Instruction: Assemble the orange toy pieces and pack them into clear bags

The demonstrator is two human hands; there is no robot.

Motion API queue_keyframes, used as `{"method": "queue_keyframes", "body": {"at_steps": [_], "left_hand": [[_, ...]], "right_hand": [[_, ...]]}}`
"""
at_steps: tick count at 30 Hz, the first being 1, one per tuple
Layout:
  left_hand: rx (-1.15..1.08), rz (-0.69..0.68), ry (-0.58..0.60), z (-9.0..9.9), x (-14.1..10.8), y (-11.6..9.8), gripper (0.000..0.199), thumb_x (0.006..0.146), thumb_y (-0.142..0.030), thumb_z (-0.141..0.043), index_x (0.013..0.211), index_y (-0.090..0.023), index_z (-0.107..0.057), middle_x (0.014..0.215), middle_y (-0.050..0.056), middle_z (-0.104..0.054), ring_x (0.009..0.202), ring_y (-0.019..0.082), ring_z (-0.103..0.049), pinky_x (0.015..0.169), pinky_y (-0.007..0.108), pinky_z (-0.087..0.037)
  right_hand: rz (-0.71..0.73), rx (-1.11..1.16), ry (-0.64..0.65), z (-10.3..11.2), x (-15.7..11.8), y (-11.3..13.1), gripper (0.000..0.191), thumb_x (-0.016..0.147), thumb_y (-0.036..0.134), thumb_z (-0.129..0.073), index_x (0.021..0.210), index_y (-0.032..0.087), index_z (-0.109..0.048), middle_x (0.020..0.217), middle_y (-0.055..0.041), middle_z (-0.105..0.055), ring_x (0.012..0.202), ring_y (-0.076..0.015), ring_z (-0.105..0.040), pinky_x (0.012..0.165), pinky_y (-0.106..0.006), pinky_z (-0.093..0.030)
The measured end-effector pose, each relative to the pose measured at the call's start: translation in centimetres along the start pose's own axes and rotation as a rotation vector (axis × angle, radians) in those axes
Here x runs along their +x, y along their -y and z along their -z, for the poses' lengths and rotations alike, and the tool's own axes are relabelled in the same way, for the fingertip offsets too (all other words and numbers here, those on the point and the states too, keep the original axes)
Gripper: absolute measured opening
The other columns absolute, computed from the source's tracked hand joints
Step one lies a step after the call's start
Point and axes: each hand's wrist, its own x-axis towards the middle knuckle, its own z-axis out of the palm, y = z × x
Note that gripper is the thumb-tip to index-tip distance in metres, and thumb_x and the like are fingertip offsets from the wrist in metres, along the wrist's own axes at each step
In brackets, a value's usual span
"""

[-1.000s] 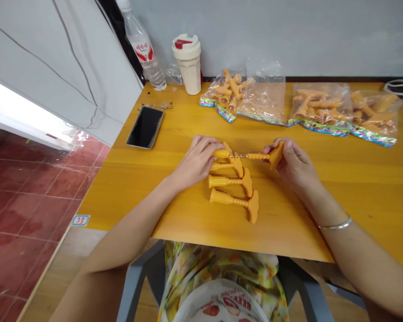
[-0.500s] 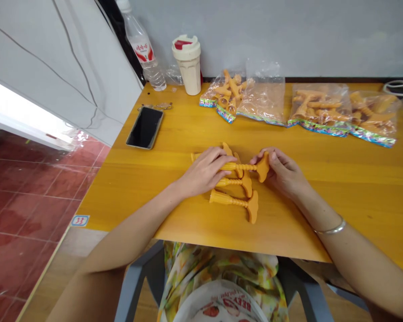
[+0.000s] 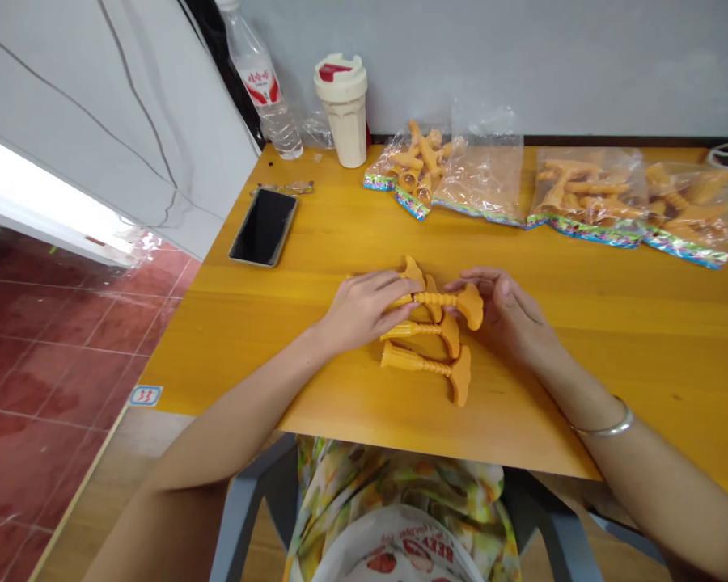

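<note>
My left hand (image 3: 367, 309) is closed round the ribbed sleeve of an orange plastic T-handled screw (image 3: 440, 299). Its threaded shaft points right and ends in a wide, wing-shaped handle (image 3: 471, 306). Beside that handle is my right hand (image 3: 513, 317), its fingers loosely curved and apart; whether a fingertip touches the handle's far side is hard to see. Nearer to me, two similar orange pieces lie on the table, a middle one (image 3: 449, 333) and a front one (image 3: 425, 363). More orange handles (image 3: 411, 271) show behind my left hand, partly hidden by it.
Along the back of the wooden table (image 3: 328, 234) lie clear bags of orange parts (image 3: 591, 194) and a flat clear bag (image 3: 482, 178). A phone (image 3: 264, 227), glasses (image 3: 291, 187), a cream cup (image 3: 344, 113) and a water bottle (image 3: 265, 93) stand or lie at the left.
My right fingers have loosened from the wing handle and spread a little. The held piece has turned slightly, and more thread shows beside my left fingers. My view has shifted slightly.
</note>
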Motion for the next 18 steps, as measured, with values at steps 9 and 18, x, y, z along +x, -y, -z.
{"method": "queue_keyframes", "body": {"at_steps": [9,18], "left_hand": [[-0.071,-0.041,-0.014,-0.2,-0.1,-0.1,0.024,0.098,-0.035,-0.052,0.105,-0.016,-0.065,0.091,0.006,-0.073,0.077,0.013,-0.068,0.069,0.023,-0.050],[0.033,-0.164,-0.073,-0.2,0.1,-0.2,0.027,0.096,-0.040,-0.057,0.100,-0.016,-0.070,0.080,0.004,-0.072,0.070,0.013,-0.067,0.067,0.023,-0.050]], "right_hand": [[0.297,-0.735,0.119,0.7,0.3,0.6,0.031,0.098,0.047,-0.047,0.102,0.022,-0.066,0.085,-0.0085,-0.070,0.072,-0.0216,-0.066,0.068,-0.036,-0.051],[-0.100,-0.400,0.235,-0.6,-0.3,1.2,0.056,0.097,0.062,-0.037,0.074,0.022,-0.068,0.059,-0.0032,-0.067,0.054,-0.0181,-0.063,0.053,-0.031,-0.049]]}}
